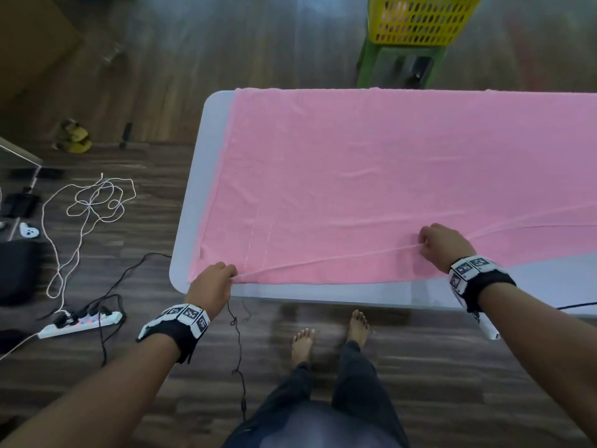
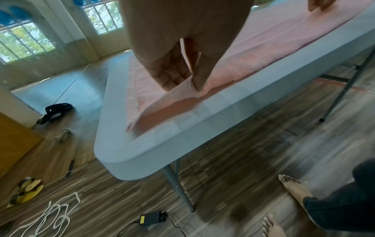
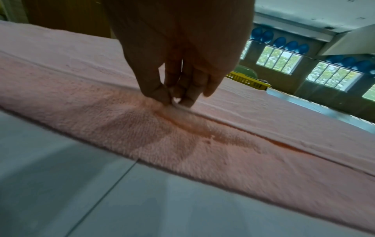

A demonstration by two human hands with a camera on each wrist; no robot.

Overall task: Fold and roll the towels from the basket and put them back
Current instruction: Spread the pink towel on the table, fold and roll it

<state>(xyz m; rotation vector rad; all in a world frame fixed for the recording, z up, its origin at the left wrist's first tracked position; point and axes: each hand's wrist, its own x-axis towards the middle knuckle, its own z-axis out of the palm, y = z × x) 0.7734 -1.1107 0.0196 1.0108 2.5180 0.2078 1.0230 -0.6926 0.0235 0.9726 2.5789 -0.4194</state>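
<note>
A large pink towel [image 1: 371, 176] lies spread flat over the grey table [image 1: 193, 202]. My left hand [image 1: 213, 282] pinches the towel's near edge close to the near left corner; the left wrist view shows thumb and fingers [image 2: 172, 77] gripping the raised fabric [image 2: 174, 94]. My right hand [image 1: 441, 242] pinches a raised ridge of towel further right along the near side, and in the right wrist view its fingertips [image 3: 162, 97] squeeze the pink towel [image 3: 182, 136]. A taut crease runs between the two hands. The yellow basket [image 1: 420, 17] stands beyond the table's far edge.
The basket sits on a green stool [image 1: 397, 66]. On the wooden floor to the left lie a white rope [image 1: 93, 205], a power strip [image 1: 80, 323] with cables, and yellow sandals [image 1: 72, 137]. My bare feet [image 1: 329, 334] stand at the table's near edge.
</note>
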